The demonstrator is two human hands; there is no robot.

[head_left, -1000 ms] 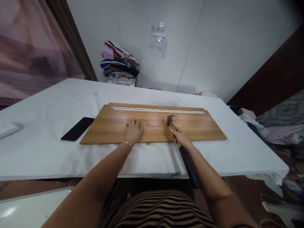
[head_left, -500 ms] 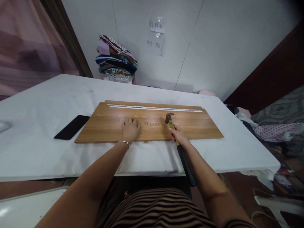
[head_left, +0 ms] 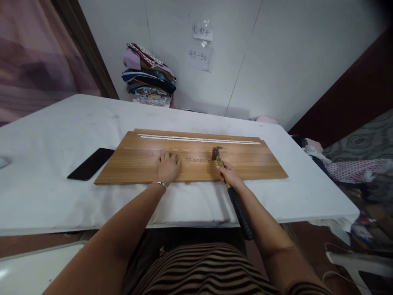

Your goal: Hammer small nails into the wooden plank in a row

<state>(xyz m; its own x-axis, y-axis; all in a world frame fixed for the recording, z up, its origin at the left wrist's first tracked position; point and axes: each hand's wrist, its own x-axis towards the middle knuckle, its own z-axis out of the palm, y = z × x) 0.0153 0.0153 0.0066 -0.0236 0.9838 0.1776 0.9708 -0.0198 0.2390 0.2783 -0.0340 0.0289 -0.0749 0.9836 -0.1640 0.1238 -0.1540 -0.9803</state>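
Note:
A long wooden board (head_left: 251, 162) lies on the white table (head_left: 55, 143). A row of small nails (head_left: 195, 159) stands along its middle. My left hand (head_left: 167, 167) rests flat on the board, fingers spread, left of the nails. My right hand (head_left: 229, 175) grips a hammer (head_left: 217, 153) high on its handle. The hammer's head sits at the right end of the nail row, and its black grip reaches back past my forearm. A white strip (head_left: 199, 139) runs along the far edge of the board.
A black phone (head_left: 91, 163) lies on the table left of the board. Folded fabrics (head_left: 149, 76) are stacked against the wall at the back. Paper notes (head_left: 201, 47) hang on the wall. Cloth and clutter (head_left: 353, 168) lie beyond the table's right end.
The view has tilted up and shifted a little. The hammer head has dropped slightly toward the nails. My left hand has stayed on the board.

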